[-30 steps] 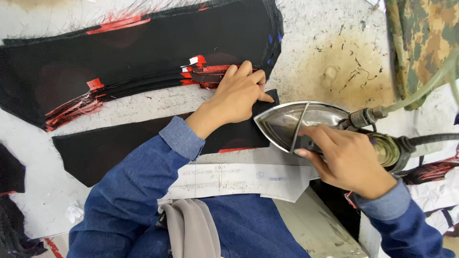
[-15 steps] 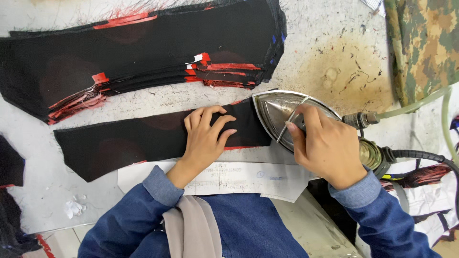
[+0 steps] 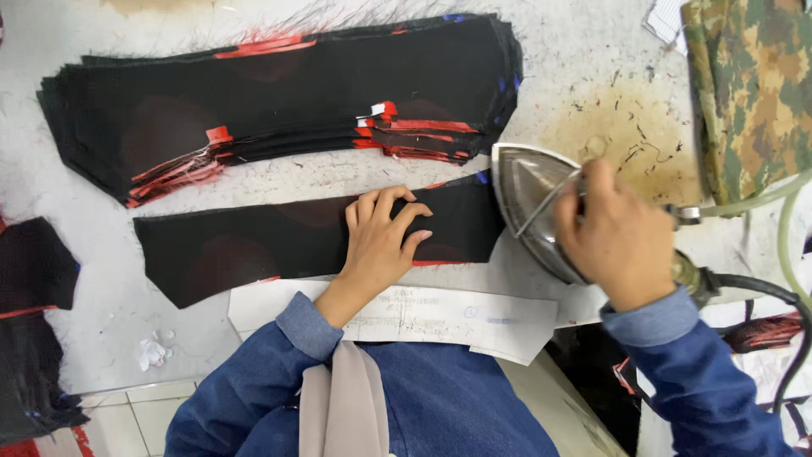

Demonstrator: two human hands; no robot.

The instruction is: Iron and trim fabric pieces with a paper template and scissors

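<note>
A long black fabric piece (image 3: 254, 241) lies flat across the white padded table (image 3: 101, 322). My left hand (image 3: 381, 233) rests palm down on its right half, fingers spread. My right hand (image 3: 613, 233) grips the handle of a metal steam iron (image 3: 529, 190), whose tip sits at the fabric piece's right end. A white paper pattern strip (image 3: 423, 313) lies just below the fabric, near my body.
A stack of black fabric pieces with red edging (image 3: 279, 93) fills the far side. Camouflage cloth (image 3: 753, 85) lies at the upper right. A hose and cable (image 3: 787, 254) trail from the iron. More black pieces (image 3: 34, 271) sit at the left edge. A brown scorch stain (image 3: 626, 127) marks the table.
My left hand slid left and down from the stack onto the single black piece. The iron moved left, its tip now at the piece's right end.
</note>
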